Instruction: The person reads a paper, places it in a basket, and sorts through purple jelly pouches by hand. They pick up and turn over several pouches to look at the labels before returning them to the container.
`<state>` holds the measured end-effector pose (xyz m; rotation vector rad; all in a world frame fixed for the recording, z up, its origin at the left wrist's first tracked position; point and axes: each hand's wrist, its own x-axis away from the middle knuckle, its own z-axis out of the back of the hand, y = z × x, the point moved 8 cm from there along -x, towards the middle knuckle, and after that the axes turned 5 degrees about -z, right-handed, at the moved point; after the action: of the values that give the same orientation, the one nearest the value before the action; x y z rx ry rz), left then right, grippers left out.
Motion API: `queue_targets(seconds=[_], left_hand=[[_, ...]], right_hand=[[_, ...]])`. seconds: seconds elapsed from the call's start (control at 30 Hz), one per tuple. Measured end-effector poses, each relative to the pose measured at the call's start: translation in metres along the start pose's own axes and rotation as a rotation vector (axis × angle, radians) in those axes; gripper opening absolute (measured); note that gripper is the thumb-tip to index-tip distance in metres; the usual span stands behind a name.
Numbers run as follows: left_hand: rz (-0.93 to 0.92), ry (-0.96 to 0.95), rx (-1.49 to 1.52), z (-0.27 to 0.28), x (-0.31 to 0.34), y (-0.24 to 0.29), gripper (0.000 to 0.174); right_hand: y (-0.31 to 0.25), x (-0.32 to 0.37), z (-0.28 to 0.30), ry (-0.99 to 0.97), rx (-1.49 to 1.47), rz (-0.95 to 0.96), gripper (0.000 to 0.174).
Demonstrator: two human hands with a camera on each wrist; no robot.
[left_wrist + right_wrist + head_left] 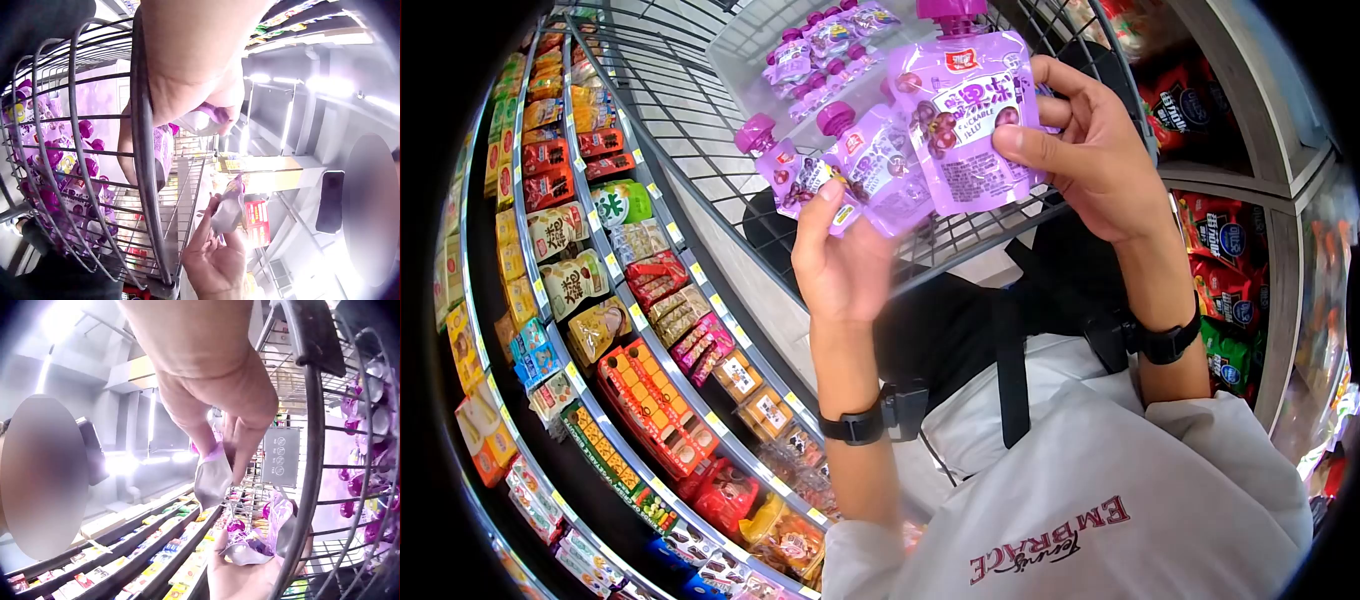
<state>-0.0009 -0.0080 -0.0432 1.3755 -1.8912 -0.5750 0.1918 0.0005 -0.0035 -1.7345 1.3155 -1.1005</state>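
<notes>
My left hand (845, 265) grips two purple grape jelly pouches side by side, the thumb across the front of the outer pouch (785, 175). The inner pouch (880, 165) leans against it, and both have purple screw caps. My right hand (1090, 150) pinches a third purple jelly pouch (975, 130) by its right edge, thumb in front, cap up and printed face toward me. This pouch overlaps the inner one in the head view. Its pale back (212, 481) shows in the right wrist view. Both hands are above the near end of the shopping cart (670, 110).
More purple pouches (830, 65) lie inside the cart, also visible through its wire side. Snack shelves (630, 290) run along the left. At the right stands a shelf unit with red and green snack bags (1225, 290). The cart's rim (147, 125) passes close by the hands.
</notes>
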Motion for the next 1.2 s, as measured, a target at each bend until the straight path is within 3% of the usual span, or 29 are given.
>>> queue_targets(seconds=[0.37, 0.43, 0.47, 0.53, 0.57, 0.63, 0.67, 0.8, 1.17, 1.2], left_hand=[[0.001, -0.049, 0.106, 0.003, 0.001, -0.001, 0.054], [-0.02, -0.079, 0.151, -0.001, 0.002, 0.001, 0.058], [-0.021, -0.077, 0.15, 0.0, 0.003, 0.001, 0.058], [-0.018, -0.108, 0.14, -0.001, 0.003, 0.0, 0.062], [-0.018, -0.107, 0.139, -0.001, 0.003, 0.0, 0.062], [0.026, -0.212, 0.102, -0.008, 0.009, -0.003, 0.066], [0.051, -0.249, 0.092, -0.013, 0.011, -0.004, 0.072], [0.124, -0.306, 0.144, -0.017, 0.018, -0.007, 0.079], [0.033, -0.351, 0.033, -0.024, 0.021, 0.001, 0.081], [0.029, -0.342, 0.036, -0.023, 0.02, 0.0, 0.081]], right_hand=[[-0.006, -0.005, 0.021, 0.042, 0.1, 0.048, 0.038], [-0.017, -0.005, 0.03, 0.194, 0.585, 0.184, 0.042], [-0.013, -0.008, 0.031, 0.192, 0.583, 0.183, 0.042], [-0.036, 0.009, 0.008, 0.439, 1.385, 0.712, 0.048], [-0.032, 0.01, 0.005, 0.438, 1.384, 0.711, 0.048], [0.022, -0.011, -0.004, -0.021, 0.432, 0.051, 0.054], [0.039, -0.013, -0.006, -0.044, 0.426, -0.035, 0.054], [0.038, -0.01, -0.005, -0.066, 0.349, -0.168, 0.056], [0.031, -0.004, -0.004, -0.09, 0.331, -0.143, 0.058], [0.031, -0.004, -0.004, -0.096, 0.353, -0.136, 0.049]])
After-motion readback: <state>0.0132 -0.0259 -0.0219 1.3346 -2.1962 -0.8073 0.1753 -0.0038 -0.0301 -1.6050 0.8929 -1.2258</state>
